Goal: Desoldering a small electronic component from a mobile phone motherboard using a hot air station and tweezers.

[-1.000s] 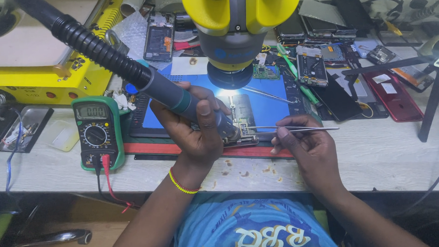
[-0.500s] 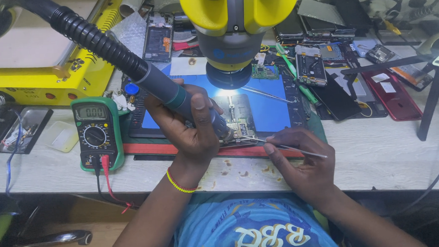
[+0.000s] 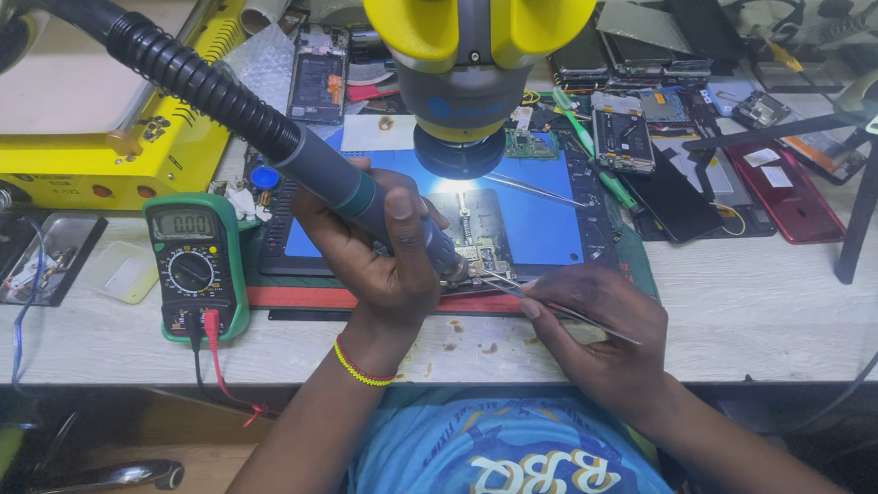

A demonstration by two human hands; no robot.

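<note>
**Hot-air nozzle and tweezers meeting on a circuit board under the microscope**

Left hand (image 3: 384, 255) clenched around the dark handle of a hot-air tool (image 3: 356, 196), thumb on top, nozzle angled down to the right and ending at the circuit board (image 3: 479, 240). Ribbed black hose (image 3: 190, 75) running from that handle up and away to the left of the board. Right hand (image 3: 593, 324) just below and right of the board, fingers pinched on thin metal tweezers (image 3: 547, 296), tips reaching up-left onto the board's lower edge, right beside the nozzle. Board itself lying lit on a blue work mat (image 3: 568, 220), directly beneath the yellow microscope head (image 3: 478, 44). A yellow beaded band on the left wrist.

Left of the board: a green multimeter (image 3: 195, 265) with red and black leads hanging over the bench edge; beyond it, further left, a yellow machine (image 3: 83, 145). Right of the board: a second pair of tweezers (image 3: 521, 185) lying loose on the mat, a green-handled tool (image 3: 584, 139), a dark phone panel (image 3: 672, 200) and, further right, a red phone back cover (image 3: 781, 189). Behind the board, past the microscope, several opened phones and loose parts. Below the board, pale bench surface (image 3: 763, 310) with brown scorch spots near the front edge
</note>
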